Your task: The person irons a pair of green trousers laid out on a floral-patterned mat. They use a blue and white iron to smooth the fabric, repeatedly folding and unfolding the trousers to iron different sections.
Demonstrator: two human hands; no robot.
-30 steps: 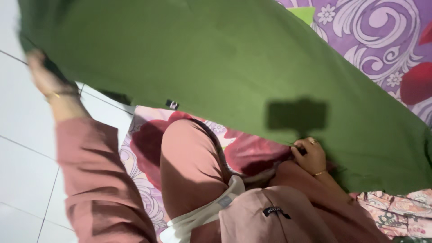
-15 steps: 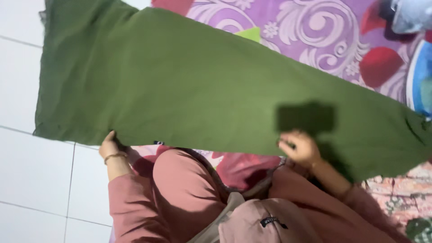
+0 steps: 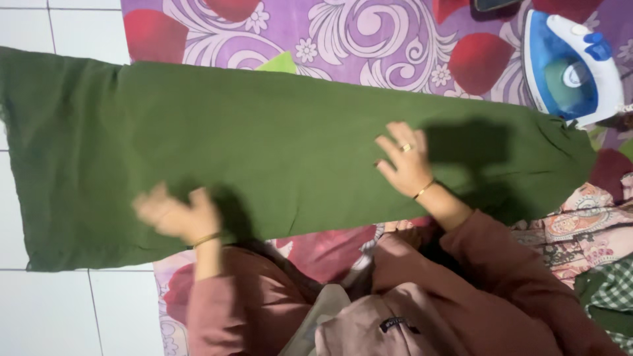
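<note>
A long dark green cloth (image 3: 277,132) lies spread flat across a purple floral sheet (image 3: 369,33) and onto the white tiled floor at the left. My left hand (image 3: 173,214) is blurred with motion and rests flat on the cloth's near edge, fingers apart. My right hand (image 3: 403,161), wearing a ring and a bracelet, presses palm-down on the cloth right of its middle, fingers spread. Neither hand grips anything. My pink sleeves and knees fill the bottom of the view.
A blue and white clothes iron (image 3: 568,69) stands on the sheet at the top right, just beyond the cloth's right end. Patterned and checked fabrics (image 3: 597,264) lie at the lower right. White floor tiles (image 3: 59,310) border the sheet on the left.
The cloth was held up in both hands and has come down flat on the sheet. Both hands let go of its edge and now lie open on top of it.
</note>
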